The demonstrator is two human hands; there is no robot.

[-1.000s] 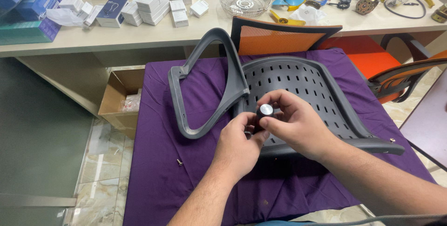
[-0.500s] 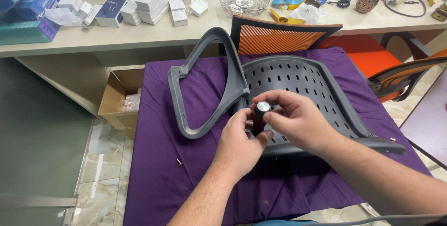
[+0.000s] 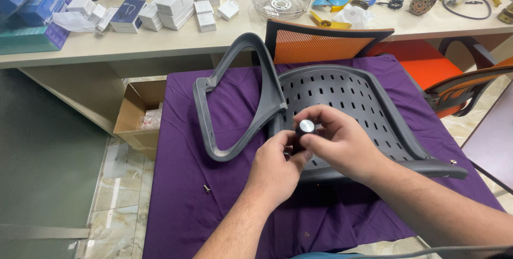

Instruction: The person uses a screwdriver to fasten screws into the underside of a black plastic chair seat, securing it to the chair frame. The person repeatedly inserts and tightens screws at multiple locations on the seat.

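Both hands pinch a small black knob (image 3: 305, 128) with a shiny cap: right hand (image 3: 342, 144) from three o'clock, left hand (image 3: 278, 168) from six, over the grey chair seat (image 3: 347, 99). Light, hard, probably slippery; grip its sides

Single head-worn view, looking steeply down and forward, close over the purple cloth (image 3: 214, 221); long bench (image 3: 160, 50) crosses the far edge.

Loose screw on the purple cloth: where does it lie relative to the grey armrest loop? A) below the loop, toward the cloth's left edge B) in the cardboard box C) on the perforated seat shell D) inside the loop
A: the loose screw lies on the bare purple cloth, outside and below the grey armrest loop, near the cloth's left edge.
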